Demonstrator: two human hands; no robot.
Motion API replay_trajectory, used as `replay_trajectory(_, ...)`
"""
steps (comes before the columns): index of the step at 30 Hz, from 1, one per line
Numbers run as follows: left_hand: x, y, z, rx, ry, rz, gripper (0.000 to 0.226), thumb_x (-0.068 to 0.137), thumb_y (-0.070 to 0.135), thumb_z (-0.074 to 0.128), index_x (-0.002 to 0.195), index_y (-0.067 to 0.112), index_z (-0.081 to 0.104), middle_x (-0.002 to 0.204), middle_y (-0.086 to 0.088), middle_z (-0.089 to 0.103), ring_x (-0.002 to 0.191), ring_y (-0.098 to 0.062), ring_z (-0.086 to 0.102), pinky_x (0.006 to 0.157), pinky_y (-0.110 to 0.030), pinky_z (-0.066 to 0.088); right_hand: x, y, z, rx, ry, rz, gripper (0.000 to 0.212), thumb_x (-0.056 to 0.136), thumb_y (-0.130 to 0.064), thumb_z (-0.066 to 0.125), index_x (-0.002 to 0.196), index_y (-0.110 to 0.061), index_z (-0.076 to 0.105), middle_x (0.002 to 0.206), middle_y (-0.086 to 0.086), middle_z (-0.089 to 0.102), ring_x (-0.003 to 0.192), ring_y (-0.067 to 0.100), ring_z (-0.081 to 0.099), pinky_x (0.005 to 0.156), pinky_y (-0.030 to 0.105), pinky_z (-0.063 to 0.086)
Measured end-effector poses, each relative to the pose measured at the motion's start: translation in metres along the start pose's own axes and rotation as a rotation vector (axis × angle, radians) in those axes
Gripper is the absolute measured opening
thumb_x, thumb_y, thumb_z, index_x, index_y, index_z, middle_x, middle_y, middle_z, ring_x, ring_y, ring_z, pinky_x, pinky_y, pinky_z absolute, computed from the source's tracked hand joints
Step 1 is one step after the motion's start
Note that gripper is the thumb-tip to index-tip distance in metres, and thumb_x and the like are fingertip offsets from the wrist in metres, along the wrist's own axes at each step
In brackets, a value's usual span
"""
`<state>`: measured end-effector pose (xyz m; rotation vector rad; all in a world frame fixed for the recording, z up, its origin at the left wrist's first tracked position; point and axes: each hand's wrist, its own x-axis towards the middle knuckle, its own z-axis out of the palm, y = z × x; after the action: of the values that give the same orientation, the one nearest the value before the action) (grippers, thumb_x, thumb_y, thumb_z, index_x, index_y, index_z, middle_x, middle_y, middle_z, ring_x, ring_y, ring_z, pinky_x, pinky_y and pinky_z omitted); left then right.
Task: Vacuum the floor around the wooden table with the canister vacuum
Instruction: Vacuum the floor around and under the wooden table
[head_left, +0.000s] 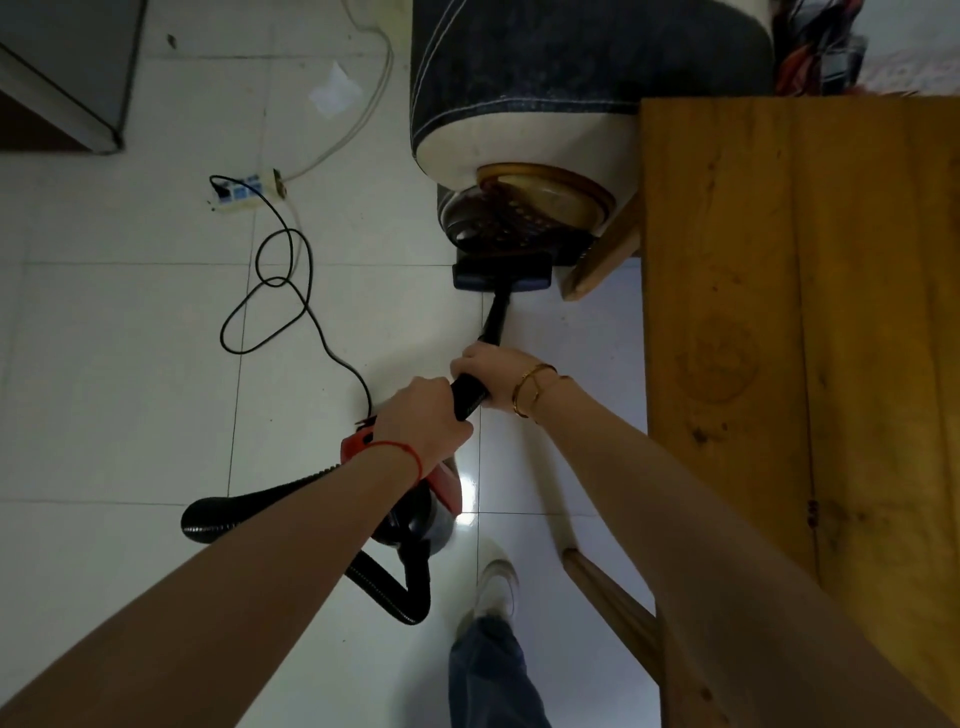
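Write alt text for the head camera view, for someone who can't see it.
Seen from above, a person's left hand and right hand both grip a black vacuum wand, its floor head at the foot of a dark bin beside a wooden table. The red canister vacuum sits on white tile near a looped power cord.

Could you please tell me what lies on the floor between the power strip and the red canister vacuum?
In the head view, only the black power cord lies there, looping over bare white tiles from the power strip to the canister vacuum.
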<state>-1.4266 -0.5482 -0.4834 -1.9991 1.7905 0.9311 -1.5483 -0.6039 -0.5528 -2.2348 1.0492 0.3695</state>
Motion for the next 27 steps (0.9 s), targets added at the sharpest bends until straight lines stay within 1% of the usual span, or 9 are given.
replay_trajectory(4, -0.001, -0.005, -0.006, 0.014, 0.018, 0.03, 0.018, 0.08, 0.024, 0.061, 0.093, 0.013, 0.057, 0.078, -0.001, 0.058, 0.067, -0.019, 0.058, 0.057, -0.026, 0.044, -0.001, -0.006, -0.003, 0.046, 0.018, 0.029, 0.029, 0.083, -0.009, 0.063, 0.11, -0.013, 0.056, 0.111, 0.01, 0.058, 0.105, 0.026, 0.055, 0.086, 0.038, 0.05)
replay_trajectory(8, -0.017, -0.015, -0.003, 0.063, 0.04, 0.063, 0.016, 0.081, 0.024, 0.061, 0.092, 0.013, 0.058, 0.074, 0.001, 0.057, 0.062, -0.016, 0.055, 0.055, -0.024, 0.042, -0.015, -0.023, 0.005, 0.106, 0.039, 0.048, 0.029, 0.083, -0.009, 0.064, 0.111, -0.012, 0.056, 0.112, 0.011, 0.057, 0.105, 0.025, 0.054, 0.085, 0.035, 0.047)
replay_trajectory(12, -0.044, -0.032, 0.011, 0.093, 0.035, 0.128, 0.022, 0.081, 0.024, 0.062, 0.101, 0.017, 0.058, 0.084, 0.001, 0.062, 0.064, -0.011, 0.057, 0.051, -0.018, 0.038, -0.039, -0.053, 0.027, 0.198, 0.082, 0.073, 0.026, 0.083, -0.01, 0.064, 0.108, -0.011, 0.058, 0.112, 0.011, 0.056, 0.101, 0.027, 0.055, 0.086, 0.033, 0.045)
replay_trajectory(14, -0.062, -0.041, 0.018, 0.105, 0.016, 0.153, 0.023, 0.082, 0.023, 0.062, 0.103, 0.017, 0.058, 0.084, 0.003, 0.062, 0.065, -0.009, 0.057, 0.05, -0.016, 0.037, -0.051, -0.071, 0.041, 0.239, 0.089, 0.091, 0.026, 0.084, -0.011, 0.063, 0.109, -0.011, 0.058, 0.113, 0.011, 0.055, 0.1, 0.028, 0.056, 0.083, 0.031, 0.044)
replay_trajectory(15, -0.071, -0.045, 0.021, 0.115, -0.004, 0.159, 0.021, 0.082, 0.022, 0.062, 0.102, 0.017, 0.058, 0.082, 0.003, 0.062, 0.065, -0.009, 0.057, 0.051, -0.017, 0.039, -0.057, -0.08, 0.047, 0.257, 0.087, 0.103, 0.026, 0.084, -0.011, 0.062, 0.109, -0.011, 0.058, 0.113, 0.011, 0.055, 0.099, 0.029, 0.056, 0.082, 0.031, 0.045)
replay_trajectory(18, -0.1, -0.059, 0.028, 0.137, -0.061, 0.185, 0.015, 0.084, 0.02, 0.059, 0.098, 0.015, 0.057, 0.078, 0.002, 0.061, 0.066, -0.014, 0.061, 0.058, -0.025, 0.052, -0.075, -0.11, 0.068, 0.305, 0.1, 0.149, 0.026, 0.083, -0.011, 0.063, 0.108, -0.013, 0.059, 0.113, 0.009, 0.055, 0.096, 0.029, 0.058, 0.082, 0.031, 0.047)
replay_trajectory(20, -0.119, -0.07, 0.032, 0.169, -0.075, 0.219, 0.014, 0.085, 0.022, 0.057, 0.097, 0.015, 0.057, 0.078, 0.001, 0.06, 0.067, -0.016, 0.062, 0.062, -0.029, 0.056, -0.086, -0.13, 0.083, 0.326, 0.114, 0.19, 0.027, 0.082, -0.013, 0.064, 0.108, -0.015, 0.059, 0.113, 0.008, 0.055, 0.095, 0.028, 0.059, 0.082, 0.031, 0.047)
replay_trajectory(25, -0.159, -0.104, 0.045, 0.362, -0.088, 0.337, 0.025, 0.088, 0.034, 0.056, 0.103, 0.014, 0.054, 0.095, -0.003, 0.06, 0.079, -0.019, 0.061, 0.063, -0.028, 0.045, -0.109, -0.187, 0.12, 0.411, 0.171, 0.281, 0.028, 0.081, -0.011, 0.065, 0.109, -0.011, 0.059, 0.115, 0.009, 0.055, 0.1, 0.027, 0.057, 0.086, 0.032, 0.047)
replay_trajectory(27, -0.174, -0.12, 0.051, 0.419, -0.112, 0.366, 0.03, 0.088, 0.038, 0.057, 0.106, 0.014, 0.054, 0.1, -0.004, 0.06, 0.083, -0.021, 0.062, 0.066, -0.03, 0.045, -0.117, -0.211, 0.134, 0.464, 0.2, 0.312, 0.029, 0.081, -0.011, 0.066, 0.109, -0.01, 0.059, 0.115, 0.011, 0.055, 0.101, 0.029, 0.057, 0.086, 0.033, 0.046)
